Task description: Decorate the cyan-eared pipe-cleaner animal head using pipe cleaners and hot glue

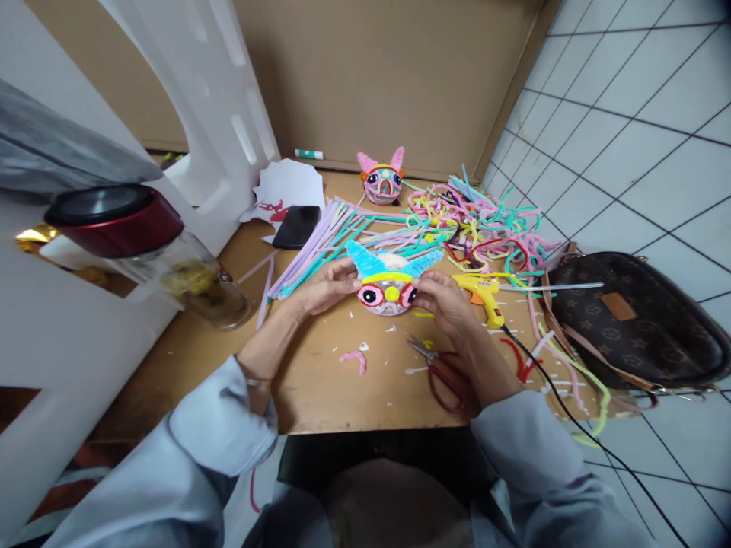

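leftward of figure (391, 294), bottle (163, 247) holds clump (191, 280)

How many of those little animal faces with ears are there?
2: the blue-eared face, held between the left hand and the right hand, and the pink-eared face, farther back on the table.

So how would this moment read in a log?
left hand: holds blue-eared head | right hand: holds its other side | nearby: glue gun, scissors | beyond: pink-eared head
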Demonstrator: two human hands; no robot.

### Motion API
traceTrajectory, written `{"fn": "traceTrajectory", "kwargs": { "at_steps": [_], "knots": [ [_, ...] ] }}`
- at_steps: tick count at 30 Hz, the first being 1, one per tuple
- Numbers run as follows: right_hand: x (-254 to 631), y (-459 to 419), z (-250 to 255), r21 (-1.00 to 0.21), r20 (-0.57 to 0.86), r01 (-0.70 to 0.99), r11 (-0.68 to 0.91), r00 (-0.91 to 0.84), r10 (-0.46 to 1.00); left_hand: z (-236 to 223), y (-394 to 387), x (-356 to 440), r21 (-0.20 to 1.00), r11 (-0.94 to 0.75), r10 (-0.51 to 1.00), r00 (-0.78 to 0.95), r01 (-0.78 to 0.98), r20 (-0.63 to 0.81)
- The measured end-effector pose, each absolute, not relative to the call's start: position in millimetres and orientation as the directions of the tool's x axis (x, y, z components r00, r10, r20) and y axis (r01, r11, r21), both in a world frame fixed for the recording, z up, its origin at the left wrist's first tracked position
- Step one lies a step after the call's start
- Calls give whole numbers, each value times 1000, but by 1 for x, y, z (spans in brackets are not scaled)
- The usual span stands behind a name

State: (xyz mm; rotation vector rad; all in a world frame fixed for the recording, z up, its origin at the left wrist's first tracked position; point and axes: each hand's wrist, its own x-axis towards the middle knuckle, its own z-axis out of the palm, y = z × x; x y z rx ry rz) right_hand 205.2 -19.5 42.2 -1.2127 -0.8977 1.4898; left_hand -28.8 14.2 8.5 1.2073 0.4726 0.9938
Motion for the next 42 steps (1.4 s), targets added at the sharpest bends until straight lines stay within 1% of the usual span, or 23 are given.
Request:
{"fn": "traceTrajectory", "kwargs": {
  "at_steps": [8, 15, 26, 36, 42],
  "knots": [
    [205, -17, 39, -942, -251, -228, -247, -14, 968, 8, 14, -29, 930, 30, 845, 506, -368, 173],
    [206, -18, 37, -949, -223, -222, -225, -33, 974, 9, 15, -29, 929, 9, 827, 525, -369, 200],
    [206, -17, 38, -941, -263, -221, -254, 10, 965, 12, 15, -26, 919, 25, 794, 566, -393, 221],
    [206, -17, 38, -947, -243, -218, -237, 2, 970, 9, 16, -27, 909, 59, 800, 564, -413, 205],
    [207, -17, 38, -945, -254, -214, -247, 8, 967, 9, 16, -27, 911, 59, 792, 575, -407, 206]
  ]
}}
